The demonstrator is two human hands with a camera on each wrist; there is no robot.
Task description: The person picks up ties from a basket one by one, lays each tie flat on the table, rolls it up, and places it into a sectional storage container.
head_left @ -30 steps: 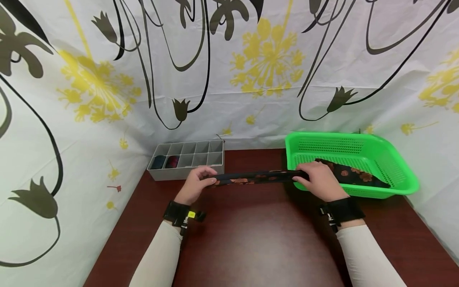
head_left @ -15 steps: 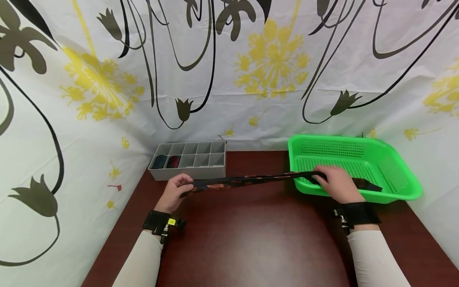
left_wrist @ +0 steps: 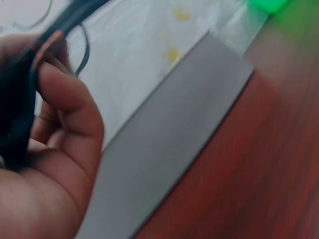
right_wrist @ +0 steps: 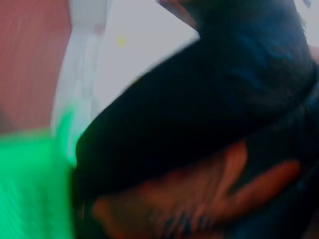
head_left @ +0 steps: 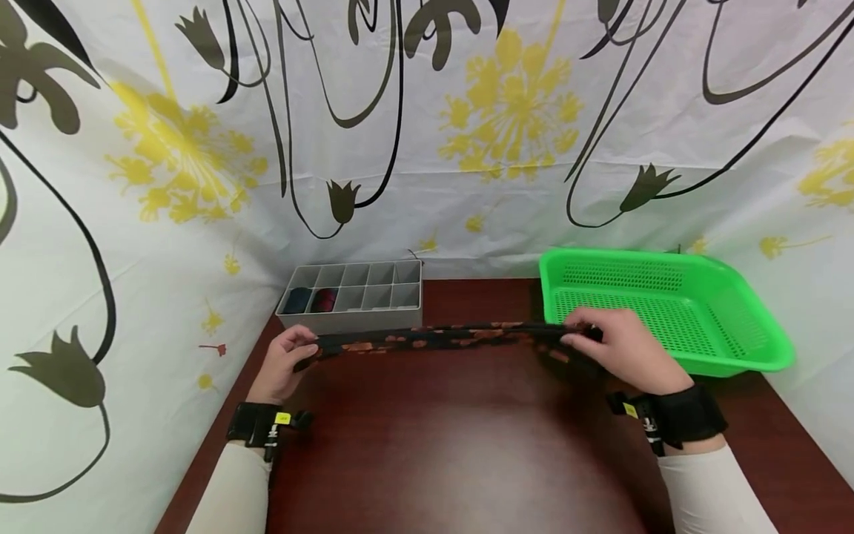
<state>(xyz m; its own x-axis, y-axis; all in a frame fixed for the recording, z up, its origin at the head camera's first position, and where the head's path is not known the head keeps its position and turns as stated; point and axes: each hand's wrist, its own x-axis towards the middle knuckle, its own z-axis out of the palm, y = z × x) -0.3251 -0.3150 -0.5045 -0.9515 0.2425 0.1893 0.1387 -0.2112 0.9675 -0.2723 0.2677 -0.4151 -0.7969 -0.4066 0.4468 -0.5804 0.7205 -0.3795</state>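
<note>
A black necktie (head_left: pixel 427 340) with an orange flower pattern is stretched lengthwise between both hands, above the table. My left hand (head_left: pixel 276 367) pinches its left end between thumb and fingers. At the other end, my right hand (head_left: pixel 627 348) grips the cloth in front of the green basket; part of the tie hangs below that hand. The left wrist view shows curled fingers around the dark fabric (left_wrist: pixel 15 109). Blurred folds of the tie (right_wrist: pixel 174 124) fill much of the right wrist view and hide the right fingers there.
Behind the left hand stands a grey divided box (head_left: pixel 353 322), with a dark blue roll (head_left: pixel 297 300) and a red roll (head_left: pixel 324 300) in its front compartments. The green perforated basket (head_left: pixel 667 363) is at the back right. A patterned curtain (head_left: pixel 414 185) closes off the table's back.
My left hand has moved left and my right hand slightly right, so a longer stretch of necktie spans between them. The tie's end has come out of the basket.
</note>
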